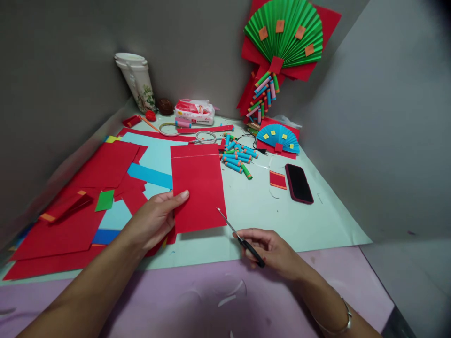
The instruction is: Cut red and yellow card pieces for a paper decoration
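My left hand (pixel 157 218) grips the left edge of a red paper sheet (pixel 199 188), thumb on top, holding it just above the table. My right hand (pixel 273 251) is closed round the black handles of a small pair of scissors (pixel 239 237). The blades point up and to the left, and their tip sits at the sheet's lower right corner. A bracelet shows on my right wrist.
Red, blue and green paper sheets (pixel 88 197) cover the left of the table. Rolled paper tubes (pixel 237 157), a blue paper fan (pixel 278 138), a black phone (pixel 299 183), tape rolls (pixel 206 137), a tissue pack (pixel 193 111) and a white cup (pixel 137 80) lie behind. A green fan (pixel 283 33) hangs on the wall.
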`<state>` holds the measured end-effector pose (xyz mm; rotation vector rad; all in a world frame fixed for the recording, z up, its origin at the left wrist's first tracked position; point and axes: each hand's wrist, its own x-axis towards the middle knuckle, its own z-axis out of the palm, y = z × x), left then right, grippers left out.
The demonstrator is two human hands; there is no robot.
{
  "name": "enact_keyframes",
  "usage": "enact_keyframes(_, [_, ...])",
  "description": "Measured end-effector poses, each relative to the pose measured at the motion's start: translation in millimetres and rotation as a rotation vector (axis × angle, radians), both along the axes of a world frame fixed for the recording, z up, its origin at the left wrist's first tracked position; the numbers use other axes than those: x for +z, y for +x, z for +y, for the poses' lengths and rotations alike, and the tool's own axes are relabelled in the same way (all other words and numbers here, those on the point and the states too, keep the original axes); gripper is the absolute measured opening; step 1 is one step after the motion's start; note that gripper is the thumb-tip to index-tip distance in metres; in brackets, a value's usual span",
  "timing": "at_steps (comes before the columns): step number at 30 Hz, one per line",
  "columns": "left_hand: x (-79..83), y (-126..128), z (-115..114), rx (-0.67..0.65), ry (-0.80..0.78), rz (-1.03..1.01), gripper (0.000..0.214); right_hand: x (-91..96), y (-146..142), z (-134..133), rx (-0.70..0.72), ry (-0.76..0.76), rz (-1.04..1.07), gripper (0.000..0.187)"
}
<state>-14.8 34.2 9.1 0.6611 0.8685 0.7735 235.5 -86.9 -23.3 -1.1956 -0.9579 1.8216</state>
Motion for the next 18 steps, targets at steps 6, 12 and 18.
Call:
enact_keyframes(6, [0.6, 0.5, -1.4, 0.007, 0.003, 0.022, 0.015, -2.9, -0.8, -0.2, 0.009, 0.026, -0.008, 0.042])
enact_keyframes(12, [0.9, 3.0, -1.5, -0.004, -0.006, 0.016, 0.015, -4.6, -1.1, -0.8, 0.005, 0.033, -0.013, 0.043])
enact_keyframes(18, [0.5, 2.4, -2.6, 0.021, -0.021, 0.012, 0.018, -3.1, -2.3, -0.2, -0.018, 0.003, -0.011, 0.045])
